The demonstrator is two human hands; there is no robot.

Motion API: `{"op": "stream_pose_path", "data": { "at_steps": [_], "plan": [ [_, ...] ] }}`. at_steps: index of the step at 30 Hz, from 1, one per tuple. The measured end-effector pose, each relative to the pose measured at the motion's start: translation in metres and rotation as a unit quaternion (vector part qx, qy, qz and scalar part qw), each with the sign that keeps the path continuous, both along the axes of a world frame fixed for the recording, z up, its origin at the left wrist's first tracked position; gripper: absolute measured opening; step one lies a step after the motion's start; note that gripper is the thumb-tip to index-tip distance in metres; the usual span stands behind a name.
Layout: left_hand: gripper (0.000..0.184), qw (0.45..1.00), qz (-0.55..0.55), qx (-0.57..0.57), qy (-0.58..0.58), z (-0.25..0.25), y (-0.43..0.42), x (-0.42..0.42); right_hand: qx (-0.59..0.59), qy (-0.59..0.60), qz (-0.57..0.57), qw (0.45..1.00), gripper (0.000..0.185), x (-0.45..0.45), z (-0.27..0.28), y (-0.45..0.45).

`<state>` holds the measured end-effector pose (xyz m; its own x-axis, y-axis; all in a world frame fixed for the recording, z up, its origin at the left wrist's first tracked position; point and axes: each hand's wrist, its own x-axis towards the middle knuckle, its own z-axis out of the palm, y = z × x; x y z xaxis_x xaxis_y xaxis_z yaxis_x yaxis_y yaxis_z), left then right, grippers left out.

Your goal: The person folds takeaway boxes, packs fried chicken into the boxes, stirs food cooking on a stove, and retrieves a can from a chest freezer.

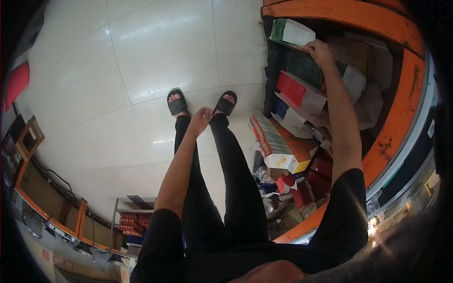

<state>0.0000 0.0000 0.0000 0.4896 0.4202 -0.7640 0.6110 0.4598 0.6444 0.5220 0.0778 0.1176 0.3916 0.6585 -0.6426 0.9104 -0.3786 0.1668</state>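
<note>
pale tiled floor [165, 56] fills the left and middle, and on the right there's the orange-framed shelf [325, 14], packed with boxes. nearest in that row, a slanted stack of striped packets [271, 137]; beyond it, a red-and-white carton [291, 87]; and out at the far end, the green-and-white carton [295, 33], where the action is! it lies ahead and to the left of the right fingers [309, 46], its long axis roughly crosswise, green end toward the open floor. the right hand [321, 52] is by far the nearer, apparently pinching the near right edge; lifted or resting, can't tell. the left hand [202, 120] hangs well apart over the sandals [178, 102], fingers loosely curled, grip impossible to call.
</note>
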Motion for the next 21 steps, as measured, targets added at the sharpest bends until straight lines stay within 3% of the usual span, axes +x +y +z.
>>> {"op": "stream_pose_path", "data": {
  "at_steps": [2, 4, 6, 8, 13, 17, 21],
  "plan": [
    [0.029, 0.999, 0.006, 0.033, -0.014, 0.005, 0.006, 0.026, 0.038, -0.006, -0.005, 0.999, 0.027, -0.003, 0.017, 0.006],
    [0.025, 0.998, 0.002, 0.069, 0.015, 0.022, 0.039, 0.085, 0.068, -0.013, 0.002, 0.998, 0.025, -0.005, -0.014, 0.002],
    [0.026, 0.999, 0.023, -0.007, -0.035, 0.043, 0.063, 0.135, 0.098, -0.016, 0.001, 0.995, 0.024, -0.005, -0.015, 0.002],
    [0.027, 0.984, -0.002, 0.154, -0.095, 0.027, 0.06, 0.177, 0.126, 0.002, -0.007, 0.992, 0.023, -0.006, -0.017, -0.002],
    [0.039, 0.971, -0.05, 0.195, -0.128, 0.034, 0.072, 0.26, 0.161, 0.104, -0.058, 0.98, 0.028, 0.013, -0.034, -0.017],
    [0.058, 0.958, -0.124, 0.24, -0.092, 0.041, 0.069, 0.296, 0.197, 0.189, -0.06, 0.96, 0.034, 0.013, -0.029, -0.019],
    [0.071, 0.943, -0.17, 0.278, -0.063, 0.045, 0.065, 0.316, 0.183, 0.185, -0.071, 0.963, 0.032, 0.016, -0.03, -0.012]
  ]
}}
